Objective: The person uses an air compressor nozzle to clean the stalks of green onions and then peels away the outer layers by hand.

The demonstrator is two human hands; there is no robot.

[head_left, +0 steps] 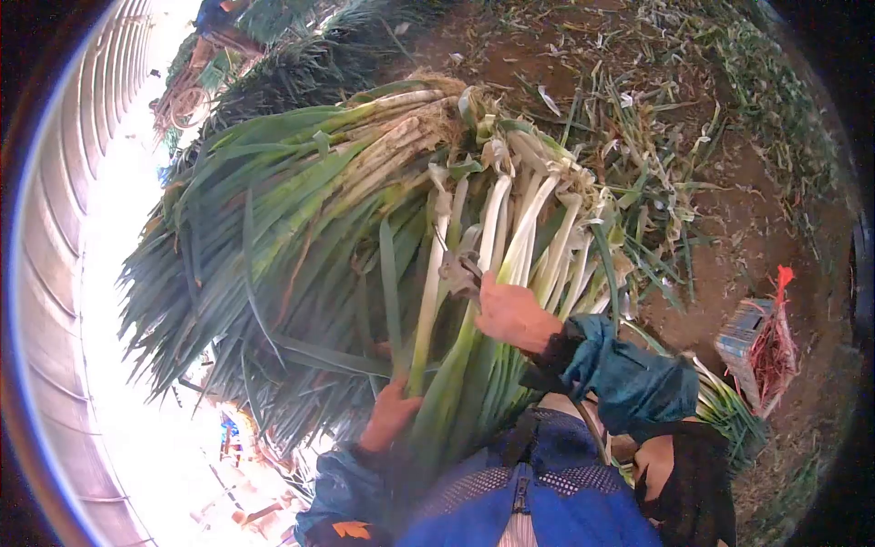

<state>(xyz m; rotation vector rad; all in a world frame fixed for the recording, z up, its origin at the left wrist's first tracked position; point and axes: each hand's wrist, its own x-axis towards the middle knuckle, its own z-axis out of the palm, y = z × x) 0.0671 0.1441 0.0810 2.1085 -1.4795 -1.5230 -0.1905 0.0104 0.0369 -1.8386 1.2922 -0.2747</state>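
Observation:
My left hand [390,416] is closed around the green part of a leek [428,296], whose white shank points away from me. My right hand [516,314] grips a small grey metal tool with a thin nozzle, which looks like an air blow gun [460,273]. The nozzle is close beside the shank of that leek. Under and beside my right hand lie several leeks with pale, stripped shanks [524,228], their green leaves [465,392] reaching toward my lap. To the left is a big heap of unpeeled leeks [283,219] with soil-stained shanks and roots.
Torn leaves and peelings [629,137] litter the brown ground [738,228]. At the right stands a box [752,351] with red strings in it. More leeks [729,401] lie near my right side. A ribbed, bright wall [55,273] runs along the left.

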